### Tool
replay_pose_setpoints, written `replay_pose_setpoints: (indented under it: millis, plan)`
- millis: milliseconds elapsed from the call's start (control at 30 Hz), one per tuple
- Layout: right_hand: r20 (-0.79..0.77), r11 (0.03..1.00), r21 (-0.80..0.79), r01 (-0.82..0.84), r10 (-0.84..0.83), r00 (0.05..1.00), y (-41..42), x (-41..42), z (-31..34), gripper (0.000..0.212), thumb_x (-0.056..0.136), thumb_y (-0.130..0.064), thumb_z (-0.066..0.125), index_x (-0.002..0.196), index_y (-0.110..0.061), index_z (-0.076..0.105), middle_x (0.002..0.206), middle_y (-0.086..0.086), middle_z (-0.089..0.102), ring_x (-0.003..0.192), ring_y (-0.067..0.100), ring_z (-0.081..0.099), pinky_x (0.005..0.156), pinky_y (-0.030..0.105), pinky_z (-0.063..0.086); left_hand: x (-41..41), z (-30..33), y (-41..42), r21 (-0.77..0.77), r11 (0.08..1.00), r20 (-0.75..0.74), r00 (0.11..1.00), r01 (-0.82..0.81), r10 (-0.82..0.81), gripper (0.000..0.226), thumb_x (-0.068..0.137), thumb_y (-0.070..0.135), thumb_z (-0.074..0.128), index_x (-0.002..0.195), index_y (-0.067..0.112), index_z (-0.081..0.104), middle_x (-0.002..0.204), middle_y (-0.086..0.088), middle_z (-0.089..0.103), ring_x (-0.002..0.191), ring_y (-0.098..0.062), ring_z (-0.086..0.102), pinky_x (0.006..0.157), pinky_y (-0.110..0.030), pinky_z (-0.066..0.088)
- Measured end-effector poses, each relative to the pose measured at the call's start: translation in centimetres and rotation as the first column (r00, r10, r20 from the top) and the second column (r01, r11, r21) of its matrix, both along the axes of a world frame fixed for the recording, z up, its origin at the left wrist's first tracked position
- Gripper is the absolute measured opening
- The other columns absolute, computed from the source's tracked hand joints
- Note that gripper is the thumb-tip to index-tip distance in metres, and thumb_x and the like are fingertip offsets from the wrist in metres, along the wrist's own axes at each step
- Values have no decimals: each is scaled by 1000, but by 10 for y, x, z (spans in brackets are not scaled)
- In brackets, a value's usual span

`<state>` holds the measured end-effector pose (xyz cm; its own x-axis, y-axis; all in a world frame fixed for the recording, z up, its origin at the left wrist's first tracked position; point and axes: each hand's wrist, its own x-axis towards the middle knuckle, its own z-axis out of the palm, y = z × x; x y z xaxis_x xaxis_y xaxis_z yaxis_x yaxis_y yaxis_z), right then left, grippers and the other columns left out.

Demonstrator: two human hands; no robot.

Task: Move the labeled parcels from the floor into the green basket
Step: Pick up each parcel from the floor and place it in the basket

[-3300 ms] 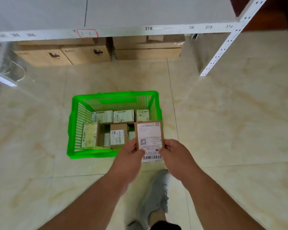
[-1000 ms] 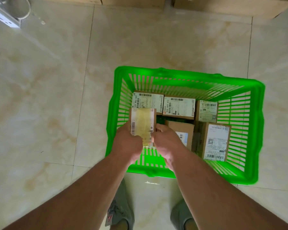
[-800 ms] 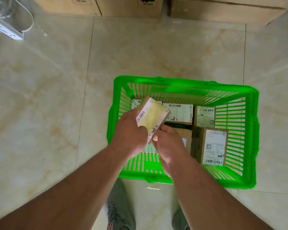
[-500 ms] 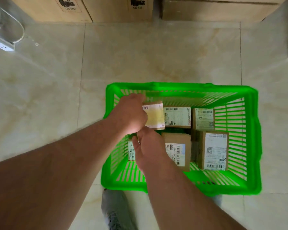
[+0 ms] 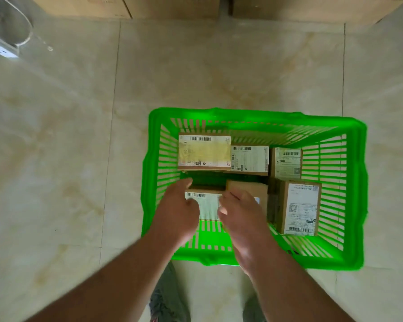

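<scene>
Both hands reach into the green basket (image 5: 358, 194) on the floor: the left hand (image 5: 176, 214) and right hand (image 5: 241, 213) flank a white-labelled parcel (image 5: 206, 203), fingers curled at its edges, grip unclear. Crowded parcels could jam or tip it.

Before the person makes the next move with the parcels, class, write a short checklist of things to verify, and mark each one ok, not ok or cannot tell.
1. Yellow-labeled parcel lies inside the green basket, released: ok.
2. Left hand has a firm grip on the white-labeled parcel: cannot tell, motion blur.
3. Right hand grips anything: cannot tell, it hovers beside the same parcel.
4. Basket stands flat on the floor: ok.
5. Bare basket bottom left for more parcels: ok, near side by the tall upright parcel.
6. Parcels left on the floor: cannot tell; none in view.
</scene>
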<state>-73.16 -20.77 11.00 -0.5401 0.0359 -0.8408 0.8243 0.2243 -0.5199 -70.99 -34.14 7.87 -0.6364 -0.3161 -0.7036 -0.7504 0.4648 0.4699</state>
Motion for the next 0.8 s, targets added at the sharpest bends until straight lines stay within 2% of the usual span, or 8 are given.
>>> replay_pose_setpoints:
  millis: [100, 167, 233, 300, 367, 467, 600, 800]
  plan:
    - [-44, 987, 160, 30, -23, 999, 45, 6, 15, 26, 93, -17, 55, 96, -39, 68, 91, -14, 74, 87, 12, 69, 79, 38, 55, 22, 2, 19, 114, 991, 108, 993, -65, 53, 54, 100, 9, 48, 152, 20, 46, 157, -6, 49, 133, -13, 55, 105, -19, 42]
    - [-47, 971, 235, -32, 44, 998, 65, 4, 23, 28, 89, -24, 51, 100, -44, 67, 83, -12, 73, 93, 15, 71, 81, 44, 57, 22, 3, 31, 184, 975, 176, 980, -125, 92, 55, 101, 9, 46, 154, 20, 43, 159, -8, 47, 118, -8, 61, 79, -7, 48]
    - [-24, 960, 274, -61, 70, 997, 77, 1, 21, 25, 78, -33, 50, 93, -35, 71, 81, -16, 73, 87, 6, 70, 68, 33, 51, 15, 3, 41, 220, 958, 218, 966, -186, 138, 56, 101, 10, 45, 156, 21, 41, 160, -8, 45, 91, 3, 59, 54, -5, 44]
    - [40, 952, 282, -117, 110, 993, 82, 2, 11, 28, 78, -34, 51, 98, -24, 69, 93, -13, 72, 92, 14, 66, 70, 32, 48, 8, 3, 50, 228, 956, 212, 968, -183, 134, 58, 101, 11, 44, 157, 20, 38, 163, -7, 41, 113, -12, 64, 62, -11, 47]
    - [110, 949, 258, -182, 158, 981, 84, 2, -7, 38, 90, -26, 51, 125, -21, 65, 120, -2, 70, 108, 23, 64, 87, 38, 54, 2, 3, 58, 237, 960, 212, 972, -148, 97, 60, 101, 10, 44, 159, 18, 35, 164, -8, 39, 135, -19, 53, 87, -15, 49]
    - [187, 947, 227, -227, 187, 964, 83, 1, -26, 43, 97, -19, 46, 139, -15, 57, 137, 10, 64, 121, 32, 60, 98, 44, 51, -6, 3, 67, 270, 957, 229, 973, -108, 45, 61, 99, 8, 45, 158, 21, 37, 157, -6, 49, 97, -2, 58, 64, -2, 47]
    - [213, 959, 195, -204, 161, 964, 81, -1, -36, 35, 94, -9, 46, 122, -9, 67, 129, 14, 69, 115, 33, 62, 93, 42, 52, -13, 7, 80, 336, 941, 232, 972, -42, -40, 49, 96, 3, 45, 138, 23, 60, 137, -1, 69, 118, -20, 65, 91, -29, 52]
    - [96, 966, 207, -156, 138, 986, 94, -7, -7, 35, 89, -16, 48, 115, -24, 71, 115, 1, 75, 103, 21, 68, 90, 42, 55, -28, 38, 88, 388, 919, 188, 982, -74, -1, 51, 97, 2, 45, 142, 24, 56, 133, 7, 68, 105, -6, 65, 65, -12, 41]
